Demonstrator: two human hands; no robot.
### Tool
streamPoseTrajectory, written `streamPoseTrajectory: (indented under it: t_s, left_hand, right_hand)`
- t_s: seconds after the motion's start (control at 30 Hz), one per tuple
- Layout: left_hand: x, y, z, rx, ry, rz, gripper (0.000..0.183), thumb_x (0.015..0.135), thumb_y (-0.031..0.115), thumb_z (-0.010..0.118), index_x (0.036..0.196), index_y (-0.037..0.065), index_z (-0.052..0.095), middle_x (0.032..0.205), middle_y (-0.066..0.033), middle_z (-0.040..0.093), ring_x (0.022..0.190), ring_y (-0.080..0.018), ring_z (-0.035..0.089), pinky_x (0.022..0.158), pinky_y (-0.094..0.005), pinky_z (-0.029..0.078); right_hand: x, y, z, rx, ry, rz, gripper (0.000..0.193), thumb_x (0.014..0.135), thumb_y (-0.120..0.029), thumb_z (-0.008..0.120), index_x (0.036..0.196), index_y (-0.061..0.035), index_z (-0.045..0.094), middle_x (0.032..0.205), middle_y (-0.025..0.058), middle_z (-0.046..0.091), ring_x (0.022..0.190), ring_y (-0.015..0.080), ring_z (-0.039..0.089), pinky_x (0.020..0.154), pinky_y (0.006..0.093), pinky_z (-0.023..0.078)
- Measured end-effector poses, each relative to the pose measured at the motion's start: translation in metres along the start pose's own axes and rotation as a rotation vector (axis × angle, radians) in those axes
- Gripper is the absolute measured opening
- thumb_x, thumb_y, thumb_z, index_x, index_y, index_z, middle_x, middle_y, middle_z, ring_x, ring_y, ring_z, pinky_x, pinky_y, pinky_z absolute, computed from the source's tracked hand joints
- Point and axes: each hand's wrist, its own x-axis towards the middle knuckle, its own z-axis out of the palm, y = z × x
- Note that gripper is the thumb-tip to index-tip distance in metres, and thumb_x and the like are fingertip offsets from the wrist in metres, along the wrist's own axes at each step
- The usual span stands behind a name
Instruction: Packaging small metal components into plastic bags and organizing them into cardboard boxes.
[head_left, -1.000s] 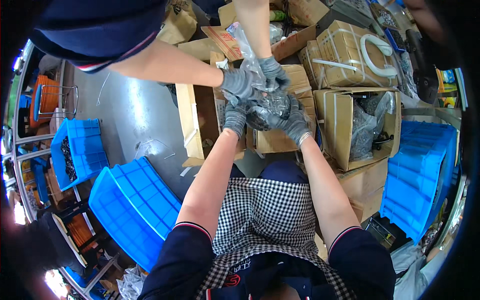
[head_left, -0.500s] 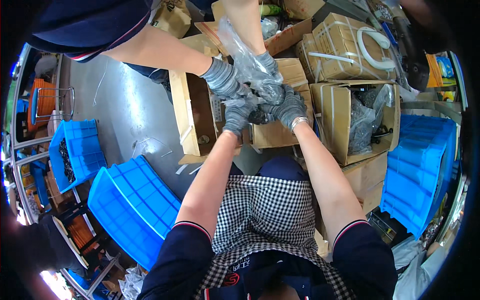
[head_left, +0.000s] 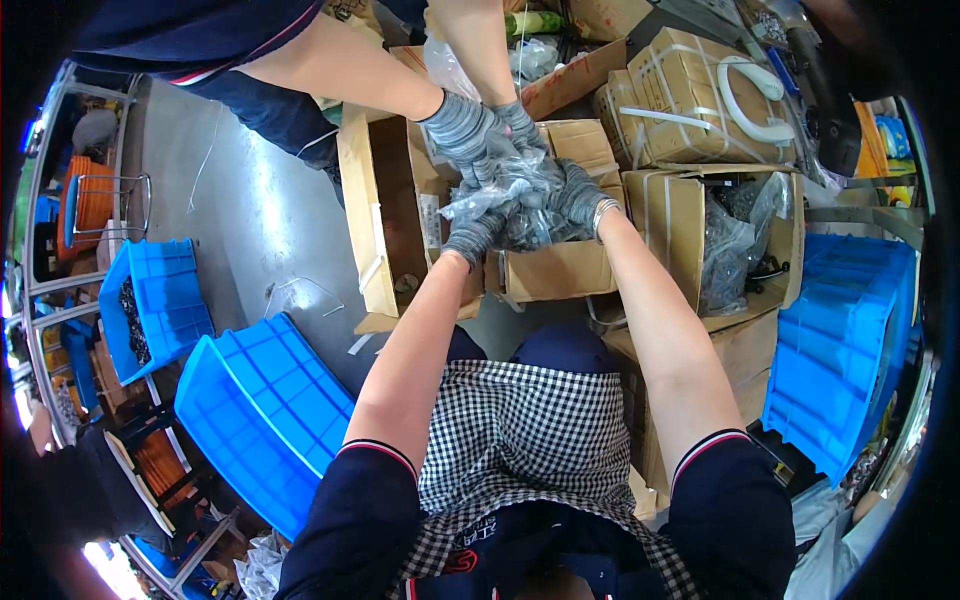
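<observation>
A clear plastic bag [head_left: 522, 190] with dark contents is bunched over an open cardboard box [head_left: 562, 272]. In a grey knitted glove, my left hand [head_left: 472, 238] has its fingers closed on the bag's near left side. My right hand [head_left: 582, 200], gloved alike and with a bracelet at the wrist, grips its right side. From the far side, a co-worker's two grey-gloved hands [head_left: 468, 135] press on the top of the same bag. The plastic covers some fingertips, and I cannot make out the parts inside.
Left of the bag stands another open box [head_left: 366, 225]. An open box [head_left: 660, 250] with bagged dark parts is at the right, a strapped carton [head_left: 665, 90] behind it. Blue bins [head_left: 270, 390] lie to the left, and another blue bin [head_left: 840, 340] stands far right.
The bag's loose upper end, held up high before, is now gathered down between the hands. My right hand has shifted slightly up, and the co-worker's hands have moved closer together over the bag.
</observation>
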Motion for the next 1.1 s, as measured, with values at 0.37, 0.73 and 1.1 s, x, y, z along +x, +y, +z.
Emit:
streamPoseTrajectory:
  t_s: [0.37, 0.73, 1.1]
  left_hand:
    - [0.004, 0.033, -0.014, -1.311, 0.257, -0.159, 0.053, 0.070, 0.010, 0.065, 0.117, 0.005, 0.042, 0.106, -0.0075, 0.055, 0.100, -0.0187, 0.050, 0.088, -0.0276, 0.038]
    - [0.019, 0.057, -0.038, -0.962, -0.087, -0.258, 0.060, 0.067, 0.010, 0.069, 0.119, 0.005, 0.041, 0.109, -0.0039, 0.053, 0.099, -0.0156, 0.050, 0.088, -0.0272, 0.039]
    - [0.021, 0.040, 0.004, -1.016, 0.058, -0.328, 0.047, 0.065, 0.010, 0.072, 0.107, 0.006, 0.052, 0.099, -0.0019, 0.056, 0.088, -0.0137, 0.051, 0.079, -0.0267, 0.043]
  right_hand:
    - [-0.007, -0.005, 0.003, -0.054, 0.178, -0.024, 0.053, 0.073, -0.037, 0.063, 0.114, -0.0063, 0.050, 0.106, 0.0109, 0.056, 0.097, 0.0219, 0.053, 0.088, 0.0314, 0.039]
    - [0.009, 0.044, 0.013, -0.381, 0.118, -0.445, 0.038, 0.080, -0.030, 0.047, 0.110, -0.0079, 0.052, 0.098, 0.0128, 0.059, 0.094, 0.0246, 0.054, 0.082, 0.0323, 0.042]
    - [0.033, 0.044, -0.008, -0.355, 0.051, -0.141, 0.034, 0.082, -0.027, 0.041, 0.109, -0.0082, 0.051, 0.102, 0.0095, 0.057, 0.093, 0.0212, 0.053, 0.077, 0.0342, 0.044]
